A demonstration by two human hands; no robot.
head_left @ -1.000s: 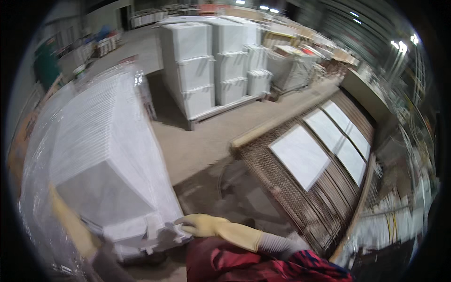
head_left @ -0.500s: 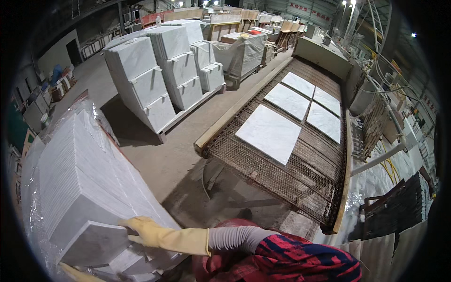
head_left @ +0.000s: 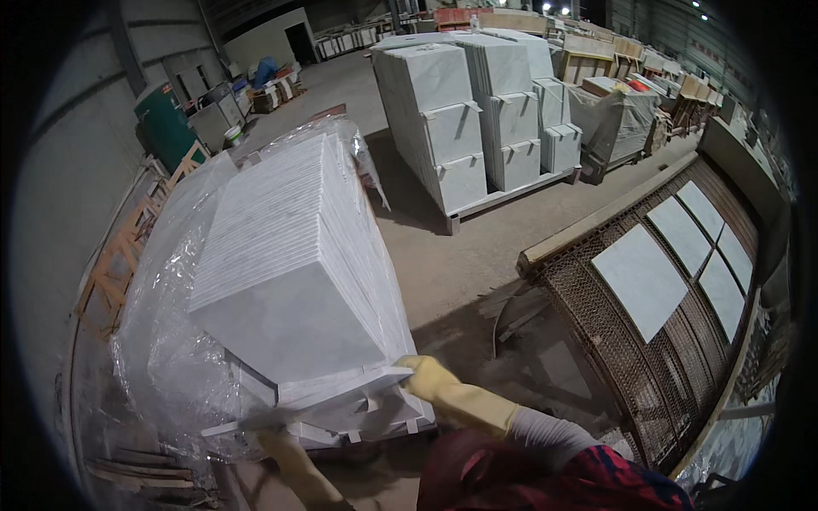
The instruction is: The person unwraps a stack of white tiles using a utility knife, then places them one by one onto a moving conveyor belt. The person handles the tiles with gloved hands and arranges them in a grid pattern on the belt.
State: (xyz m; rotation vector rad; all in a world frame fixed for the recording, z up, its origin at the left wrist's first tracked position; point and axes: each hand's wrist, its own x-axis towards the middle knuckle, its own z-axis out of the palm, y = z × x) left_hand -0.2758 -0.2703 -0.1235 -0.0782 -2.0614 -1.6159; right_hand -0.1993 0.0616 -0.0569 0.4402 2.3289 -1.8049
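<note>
Both my hands wear yellow rubber gloves and grip one white-grey marble tile (head_left: 336, 393), seen nearly edge-on and tilted. My right hand (head_left: 443, 393) is closed around its right end. Under its left part, my left hand (head_left: 288, 460) is closed on the lower edge, its fingers blurred and partly hidden. Just beyond the held tile leans a thick row of matching marble tiles (head_left: 281, 324), packed face to face on edge. Several smaller stone pieces with pale tabs (head_left: 354, 436) show below the held tile.
Clear plastic wrap (head_left: 170, 375) bunches along the row's left side. To the right is a mesh conveyor (head_left: 567, 294) with several flat marble tiles (head_left: 643, 281) on it. Tall tile stacks (head_left: 456, 136) stand on a pallet farther back. Wooden frames (head_left: 115, 272) lean by the left wall.
My view has swung left, so the row of tiles sits nearer the middle. The held tile has tipped from showing its broad face to nearly edge-on, apart from the row's front.
</note>
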